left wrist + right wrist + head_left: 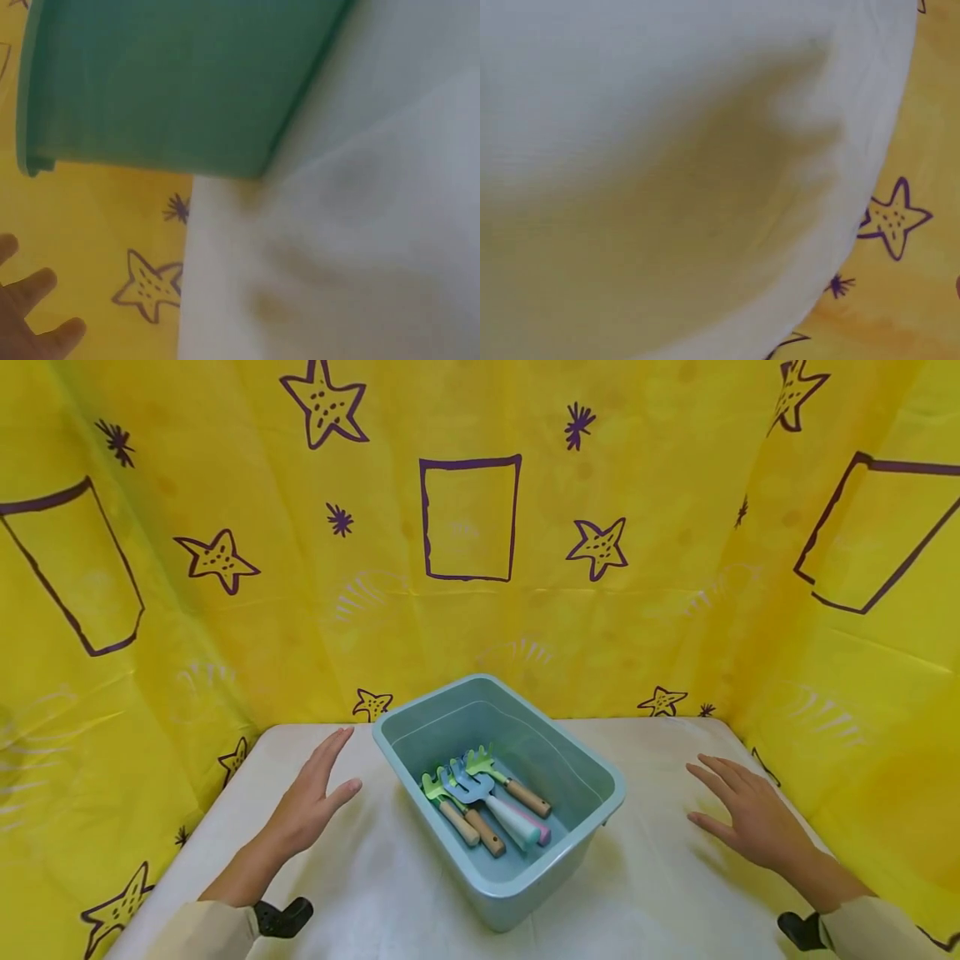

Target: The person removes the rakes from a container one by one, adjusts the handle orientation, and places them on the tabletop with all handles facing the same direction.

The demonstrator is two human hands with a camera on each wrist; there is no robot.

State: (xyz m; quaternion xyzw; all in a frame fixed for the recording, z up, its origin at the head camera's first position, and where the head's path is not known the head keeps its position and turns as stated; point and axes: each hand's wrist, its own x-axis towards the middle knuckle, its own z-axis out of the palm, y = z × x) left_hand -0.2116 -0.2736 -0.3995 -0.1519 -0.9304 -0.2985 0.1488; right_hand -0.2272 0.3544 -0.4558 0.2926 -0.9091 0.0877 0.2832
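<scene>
The left hand [311,806] is held flat with fingers straight, empty, left of the pale green plastic tub [592,785]; the right hand [746,818] is spread likewise, well apart on the tub's right. The tub stands mid-table on the white cloth-covered table [660,893] — small wooden-handled garden tools [487,797] lie inside. No writing can be read — the right wrist view shows only blurred cloth.

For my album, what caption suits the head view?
Two open hands, left hand and right hand, flank a teal bin of toy garden tools.
</scene>
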